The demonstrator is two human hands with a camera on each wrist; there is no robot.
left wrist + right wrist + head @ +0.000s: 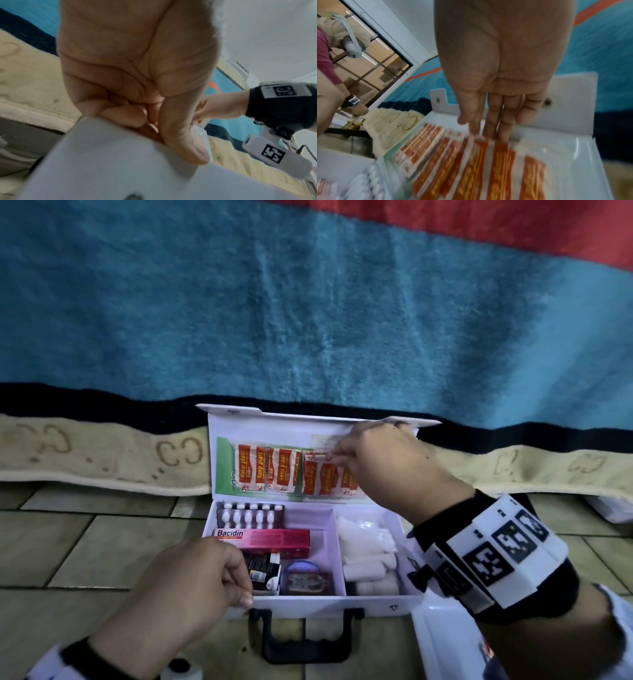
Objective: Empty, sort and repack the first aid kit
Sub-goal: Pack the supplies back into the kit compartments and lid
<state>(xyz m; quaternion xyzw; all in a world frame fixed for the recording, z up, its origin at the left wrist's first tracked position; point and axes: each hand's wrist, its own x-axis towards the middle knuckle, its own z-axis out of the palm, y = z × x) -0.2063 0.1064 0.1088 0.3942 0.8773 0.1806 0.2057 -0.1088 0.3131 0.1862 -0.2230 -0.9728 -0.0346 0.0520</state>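
Pinching plaster strips [318, 474] in the head view, right hand [380, 463] fingers [489, 125] look straight from its wrist; left hand [191, 580] grips the kit's front wall [342, 606].

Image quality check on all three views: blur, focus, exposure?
Head: mostly sharp, "Bacidin" box legible, dim floor, wide-angle bend at the edges. Left wrist: left hand fills the frame, soft; white kit edge out of focus. Right wrist: right hand fairly clear, orange plaster strips smeared by motion blur, print unreadable.

Tiled floor [102, 539], first aid kit [373, 604] (open), blanket edge [102, 470]
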